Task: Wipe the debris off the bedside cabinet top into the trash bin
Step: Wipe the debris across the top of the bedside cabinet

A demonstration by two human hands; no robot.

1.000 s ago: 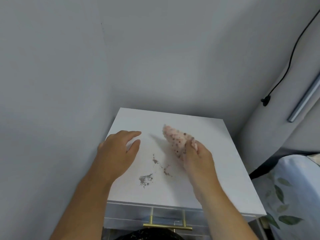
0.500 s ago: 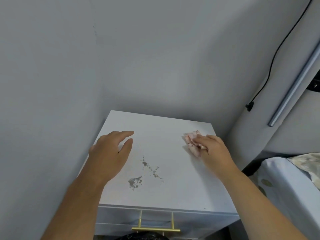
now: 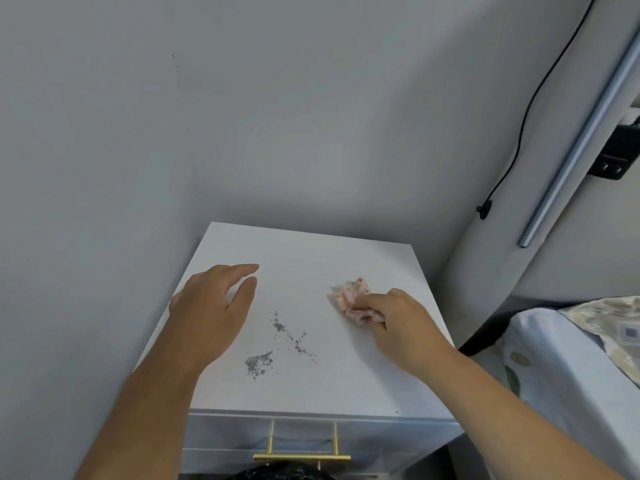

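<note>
The white bedside cabinet top (image 3: 311, 251) stands in a wall corner. Grey, crumbly debris (image 3: 263, 362) lies in a patch and a thin trail near its middle front. My right hand (image 3: 398, 320) presses a crumpled pink-white cloth (image 3: 349, 296) onto the top, to the right of the debris. Resting flat on the left part of the top, my left hand (image 3: 214, 306) has its fingers apart and holds nothing. A black trash bag (image 3: 277, 472) shows at the bottom edge, below the drawer front.
Grey walls close in behind and on the left. A drawer with a brass handle (image 3: 301, 455) faces me. A bed with leaf-print bedding (image 3: 568, 368) lies to the right. A black cable (image 3: 519, 133) hangs down the padded headboard.
My right hand carried the cloth from the middle of the top over to the right side, and now sits slightly nearer the debris. The left hand stayed put. The view shifted a little.
</note>
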